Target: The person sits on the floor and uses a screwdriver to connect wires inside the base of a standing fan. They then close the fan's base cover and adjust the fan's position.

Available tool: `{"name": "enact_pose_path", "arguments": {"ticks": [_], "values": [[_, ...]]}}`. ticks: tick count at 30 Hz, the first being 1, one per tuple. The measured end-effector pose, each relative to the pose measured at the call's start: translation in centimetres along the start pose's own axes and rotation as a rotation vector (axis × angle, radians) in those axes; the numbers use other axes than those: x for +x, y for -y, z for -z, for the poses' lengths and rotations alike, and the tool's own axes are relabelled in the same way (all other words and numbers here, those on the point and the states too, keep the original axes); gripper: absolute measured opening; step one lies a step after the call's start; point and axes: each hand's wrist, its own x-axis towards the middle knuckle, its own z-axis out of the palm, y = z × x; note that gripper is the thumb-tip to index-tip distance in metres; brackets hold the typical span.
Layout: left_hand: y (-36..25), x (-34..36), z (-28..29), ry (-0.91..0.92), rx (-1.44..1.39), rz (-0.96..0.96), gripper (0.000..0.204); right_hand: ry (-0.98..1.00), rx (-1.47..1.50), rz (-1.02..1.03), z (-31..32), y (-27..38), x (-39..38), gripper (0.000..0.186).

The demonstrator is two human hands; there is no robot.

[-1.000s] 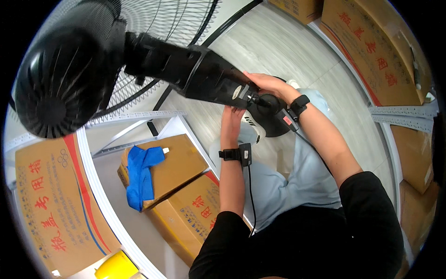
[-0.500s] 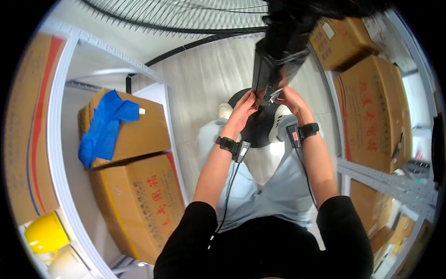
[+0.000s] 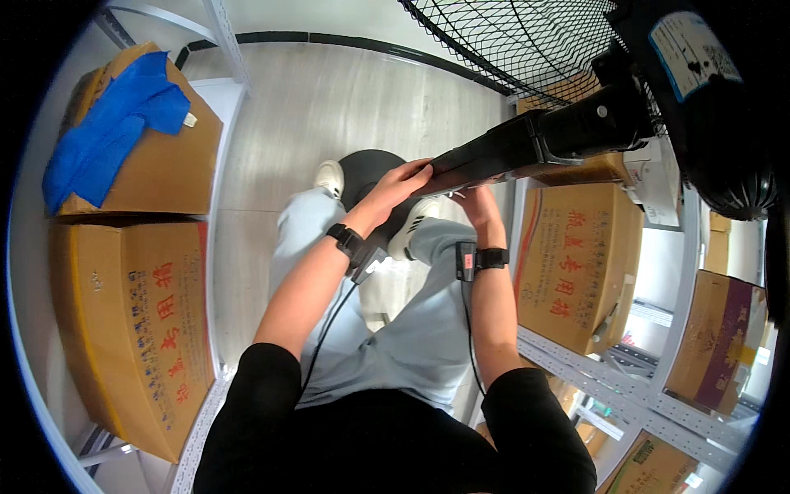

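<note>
A black pedestal fan leans across the upper right, with its wire cage [image 3: 510, 41], rounded motor housing [image 3: 716, 123] and dark column section [image 3: 502, 152]. My left hand [image 3: 403, 185] closes round the lower end of that column section. On its other side my right hand [image 3: 480, 206] is curled against the underside, its fingertips mostly hidden by the column. A small silvery part [image 3: 455, 194] shows beside the right fingers. Below, between my shoes, the round black base [image 3: 370, 169] rests on the floor. Each wrist wears a black strap with a small cabled box.
Metal shelving flanks me on both sides. To the left are cardboard boxes [image 3: 140, 313], with a blue cloth [image 3: 123, 123] over the upper one. More boxes [image 3: 568, 263] fill the right shelves, close to my right arm. A pale wall with dark skirting [image 3: 329, 39] curves behind.
My view has shifted, so the fan now slants toward the upper right and the left shelf shows farther left. Both hands stay at the same column section.
</note>
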Motion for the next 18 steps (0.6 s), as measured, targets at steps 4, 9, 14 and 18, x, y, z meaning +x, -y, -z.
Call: {"name": "enact_pose_path", "arguments": {"ticks": [4,9,14,18], "values": [[-0.7,-0.3,-0.4,-0.007,-0.003,-0.029,0.05,-0.152,-0.123,0.096,-0.4,0.3,-0.4,0.059],[-0.3,0.1,-0.6,-0.035,0.048,-0.031,0.052,-0.104,0.015,0.51,1.1,3.2,-0.6,0.055],[-1.3,-0.7,-0.5,-0.013,0.03,-0.013,0.056,-0.023,0.285,0.756,-3.6,12.6,-6.4,0.08],[-0.9,-0.2,-0.2,-0.016,0.038,0.0,0.056,0.038,0.037,0.863,-2.7,15.6,-6.8,0.091]]}}
